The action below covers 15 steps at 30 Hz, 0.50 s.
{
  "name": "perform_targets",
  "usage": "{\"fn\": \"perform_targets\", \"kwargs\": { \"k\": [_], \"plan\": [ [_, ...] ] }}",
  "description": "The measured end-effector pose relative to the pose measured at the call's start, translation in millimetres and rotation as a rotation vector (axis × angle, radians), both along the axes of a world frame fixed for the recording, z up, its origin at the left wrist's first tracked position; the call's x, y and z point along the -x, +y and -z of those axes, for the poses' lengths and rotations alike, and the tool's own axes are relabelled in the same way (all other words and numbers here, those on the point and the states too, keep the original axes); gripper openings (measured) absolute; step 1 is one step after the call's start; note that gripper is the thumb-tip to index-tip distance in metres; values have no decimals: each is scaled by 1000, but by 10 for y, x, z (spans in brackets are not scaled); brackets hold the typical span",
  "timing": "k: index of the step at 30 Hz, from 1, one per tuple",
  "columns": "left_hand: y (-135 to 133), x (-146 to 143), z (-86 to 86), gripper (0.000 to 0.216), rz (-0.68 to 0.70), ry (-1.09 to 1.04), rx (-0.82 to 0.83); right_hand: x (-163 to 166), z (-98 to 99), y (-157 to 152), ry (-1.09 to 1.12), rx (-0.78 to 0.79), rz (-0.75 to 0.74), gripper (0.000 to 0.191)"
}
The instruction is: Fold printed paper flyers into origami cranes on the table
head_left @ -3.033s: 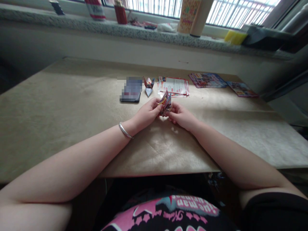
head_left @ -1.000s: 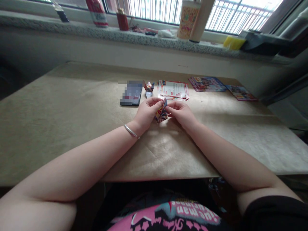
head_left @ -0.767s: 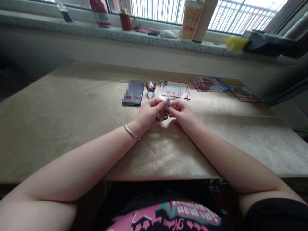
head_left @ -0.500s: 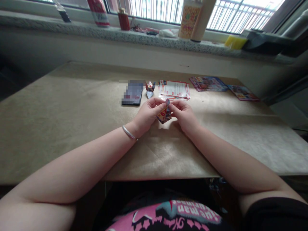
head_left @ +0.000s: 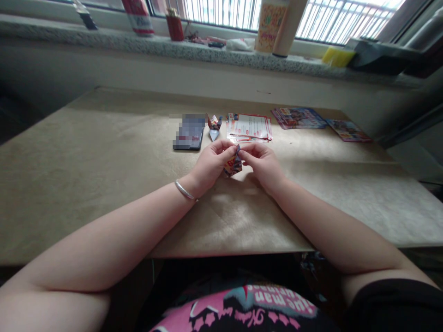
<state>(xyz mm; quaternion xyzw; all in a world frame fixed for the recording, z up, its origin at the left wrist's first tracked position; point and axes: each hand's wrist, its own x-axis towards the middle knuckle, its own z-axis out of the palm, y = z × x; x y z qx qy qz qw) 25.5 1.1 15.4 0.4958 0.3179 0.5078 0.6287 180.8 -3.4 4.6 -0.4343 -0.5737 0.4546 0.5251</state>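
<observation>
A small folded piece of printed paper (head_left: 232, 167), coloured red, yellow and dark, is held upright between my two hands above the table. My left hand (head_left: 213, 162) pinches it from the left with thumb and fingers. From the right, my right hand (head_left: 263, 162) pinches its top edge, thumb and forefinger close to the left thumb. Just beyond the hands stands a folded paper figure (head_left: 214, 127) with a pale pointed front. Part of the held paper is hidden behind the left fingers.
A dark phone-like device (head_left: 189, 132), partly blurred out, lies left of the paper figure. Printed sheets (head_left: 249, 126) lie behind my hands, with more colourful leaflets (head_left: 299, 117) and another stack (head_left: 348, 130) to the right. Bottles and a cup (head_left: 272, 25) line the stone sill (head_left: 194, 51).
The held paper has turned slightly and its lower tip sits a little further left. Both hands keep their pinch, and the whole view has shifted slightly.
</observation>
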Motion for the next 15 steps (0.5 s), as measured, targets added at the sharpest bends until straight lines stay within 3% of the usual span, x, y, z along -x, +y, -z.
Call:
{"fn": "perform_targets", "kwargs": {
  "k": [15],
  "plan": [
    [-12,-27,-12,30,-13,54,-162,66,-43,-27,11,-68,-29,38]
  ]
}}
